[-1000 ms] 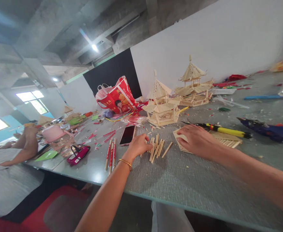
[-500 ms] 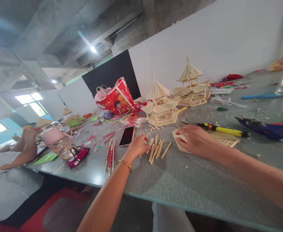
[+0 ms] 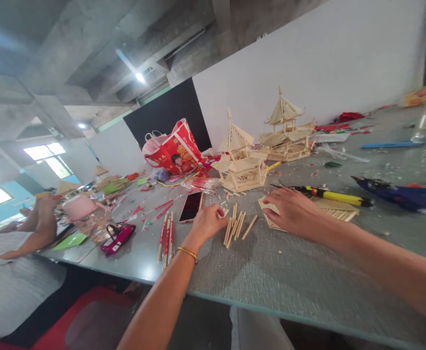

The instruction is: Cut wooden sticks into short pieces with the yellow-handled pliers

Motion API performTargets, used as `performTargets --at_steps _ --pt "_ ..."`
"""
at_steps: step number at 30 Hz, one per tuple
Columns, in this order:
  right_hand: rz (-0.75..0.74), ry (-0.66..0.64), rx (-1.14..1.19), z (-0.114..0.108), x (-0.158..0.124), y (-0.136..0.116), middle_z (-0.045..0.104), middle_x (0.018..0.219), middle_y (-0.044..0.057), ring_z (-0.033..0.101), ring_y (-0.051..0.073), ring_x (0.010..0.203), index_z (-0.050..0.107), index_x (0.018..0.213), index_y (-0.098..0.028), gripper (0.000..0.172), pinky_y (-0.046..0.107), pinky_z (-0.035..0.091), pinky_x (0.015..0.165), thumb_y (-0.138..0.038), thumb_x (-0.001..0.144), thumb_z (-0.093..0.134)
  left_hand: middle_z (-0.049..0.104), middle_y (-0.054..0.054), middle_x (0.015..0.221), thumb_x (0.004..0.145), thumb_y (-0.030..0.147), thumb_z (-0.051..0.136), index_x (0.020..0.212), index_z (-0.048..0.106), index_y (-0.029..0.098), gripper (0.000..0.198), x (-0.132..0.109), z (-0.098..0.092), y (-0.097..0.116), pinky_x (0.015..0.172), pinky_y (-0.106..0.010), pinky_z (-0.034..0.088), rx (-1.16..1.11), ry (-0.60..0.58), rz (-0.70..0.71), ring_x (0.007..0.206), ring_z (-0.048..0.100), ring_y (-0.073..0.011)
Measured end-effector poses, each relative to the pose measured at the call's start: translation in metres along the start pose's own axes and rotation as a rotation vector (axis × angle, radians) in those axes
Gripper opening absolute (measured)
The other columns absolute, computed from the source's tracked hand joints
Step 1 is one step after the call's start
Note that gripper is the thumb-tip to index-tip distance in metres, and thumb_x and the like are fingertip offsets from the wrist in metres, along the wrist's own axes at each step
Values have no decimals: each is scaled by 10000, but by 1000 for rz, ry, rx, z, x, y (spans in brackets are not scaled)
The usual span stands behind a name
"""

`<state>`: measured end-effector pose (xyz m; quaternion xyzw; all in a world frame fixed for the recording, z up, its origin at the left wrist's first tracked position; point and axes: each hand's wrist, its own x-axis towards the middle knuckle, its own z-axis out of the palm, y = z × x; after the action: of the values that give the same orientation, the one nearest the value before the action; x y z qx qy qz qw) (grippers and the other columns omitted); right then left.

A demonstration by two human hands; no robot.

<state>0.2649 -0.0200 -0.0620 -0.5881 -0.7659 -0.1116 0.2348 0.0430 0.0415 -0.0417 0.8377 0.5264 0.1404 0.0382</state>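
My left hand (image 3: 208, 221) has its fingers bent in a pinch at the left end of a loose group of short wooden sticks (image 3: 239, 223). The end of one stick shows between thumb and forefinger. On the right, my right hand (image 3: 288, 208) lies over a flat panel of wooden sticks (image 3: 338, 210), with thumb and fingers on its left part. The hand hides much of this panel. Across the panel's far edge lies a yellow and black pen-like tool (image 3: 338, 196).
Behind stand two stick pavilions, a nearer one (image 3: 240, 170) and a farther one (image 3: 287, 133). A phone (image 3: 191, 208), red-wrapped sticks (image 3: 166, 236), a purple pouch (image 3: 118, 239) and a red bag (image 3: 176, 150) are leftward. Blue-handled pliers (image 3: 398, 192) lie right. A person (image 3: 19, 277) sits at left.
My left hand has shifted very slightly right by the sticks, its thumb and forefinger nearer the stick ends. My right hand stays on the panel. The view has moved a little.
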Motion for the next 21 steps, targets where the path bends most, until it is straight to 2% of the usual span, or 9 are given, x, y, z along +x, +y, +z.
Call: performTargets --at_steps 3,9,15,21 --pt "-9 -9 5 -1 0 -1 646 877 121 582 236 893 654 935 -117 285 331 387 809 -261 849 424 604 4 656 707 380 597 769 631 180 213 -2 1 5 591 -224 363 -18 -19 47 647 549 -134" --pt "-19 -12 2 1 1 1 649 889 115 581 238 882 655 920 -134 274 339 398 792 -274 845 432 610 -9 679 714 338 589 801 630 175 189 -1 5 11 593 -237 359 14 -2 22 654 549 -144" --pt "-33 19 4 4 0 2 650 877 117 584 249 866 660 908 -132 286 356 412 763 -280 847 423 615 -8 681 705 269 577 808 630 183 145 1 6 11 617 -238 377 14 -25 11 671 556 -146" --pt "-29 -10 8 -2 0 -1 648 893 138 582 254 879 657 924 -110 290 356 400 786 -255 849 417 624 -23 709 715 313 565 823 623 179 181 3 8 9 637 -255 391 17 -39 35 683 563 -159"
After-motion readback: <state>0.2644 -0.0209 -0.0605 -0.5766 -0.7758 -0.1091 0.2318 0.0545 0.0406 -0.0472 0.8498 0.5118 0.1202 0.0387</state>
